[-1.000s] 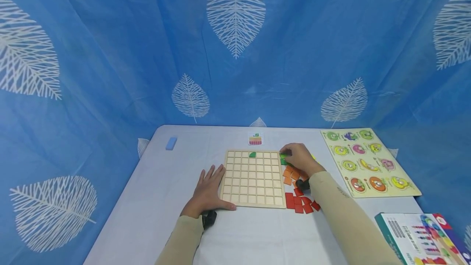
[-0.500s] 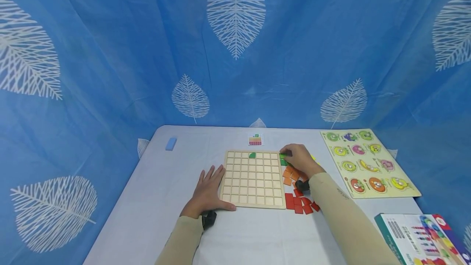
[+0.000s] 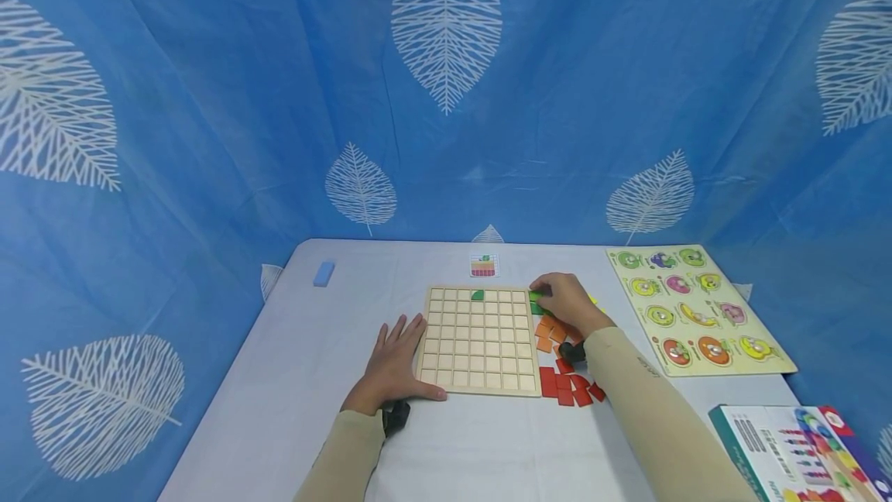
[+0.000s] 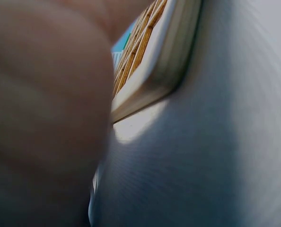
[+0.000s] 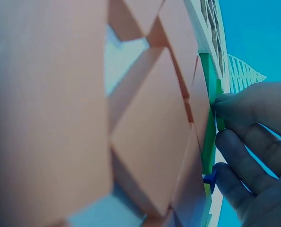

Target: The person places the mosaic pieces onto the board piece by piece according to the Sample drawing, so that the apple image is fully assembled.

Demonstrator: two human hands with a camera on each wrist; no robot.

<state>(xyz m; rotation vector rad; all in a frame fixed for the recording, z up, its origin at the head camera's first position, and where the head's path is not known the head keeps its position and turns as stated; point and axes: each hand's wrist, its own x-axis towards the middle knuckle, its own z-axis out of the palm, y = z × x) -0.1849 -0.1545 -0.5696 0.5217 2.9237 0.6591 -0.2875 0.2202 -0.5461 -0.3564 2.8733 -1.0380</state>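
Observation:
A wooden grid board (image 3: 479, 347) lies flat on the table, with one green leaf-shaped piece (image 3: 477, 295) in its top row. My left hand (image 3: 393, 362) rests along the board's left edge, fingers spread and thumb at the lower left corner; in the left wrist view, the hand (image 4: 46, 109) covers much of the board's corner (image 4: 159, 71). At the board's upper right, my right hand (image 3: 567, 299) pinches a small green piece (image 5: 220, 106) between thumb and finger. Another green piece (image 5: 207, 142) lies below it. Orange pieces (image 3: 547, 331) sit under my right wrist.
Several red pieces (image 3: 566, 390) lie right of the board's lower corner. A picture card (image 3: 484, 266) is behind the board, and a blue block (image 3: 324, 273) at the back left. A fruit puzzle board (image 3: 697, 308) and a colourful box (image 3: 801, 452) occupy the right side.

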